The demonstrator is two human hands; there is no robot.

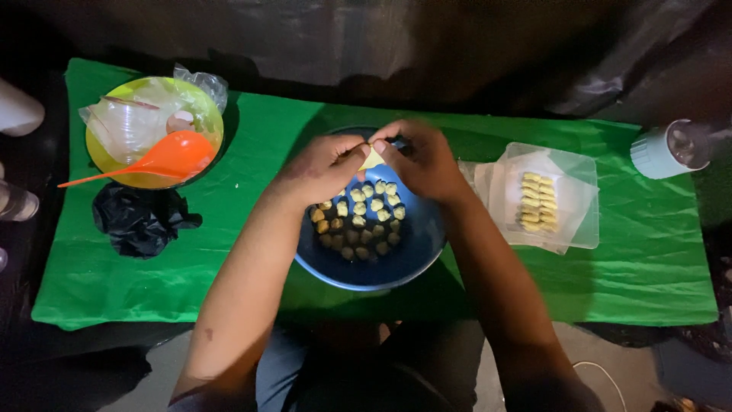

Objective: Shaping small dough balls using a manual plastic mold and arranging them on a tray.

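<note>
We've got both hands, left (324,166) & right (423,162), pinching a soft, light wrapper (372,159) by its edges, above the bowl (427,236); prob. tears easily.

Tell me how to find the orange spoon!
Start at the green cloth covering the table and look to its far left corner, where a round yellow bowl holds crumpled clear plastic. The orange spoon lies across that bowl, its thin handle pointing left. Nothing else nearby is bright orange; the lump below it is black plastic.
</note>
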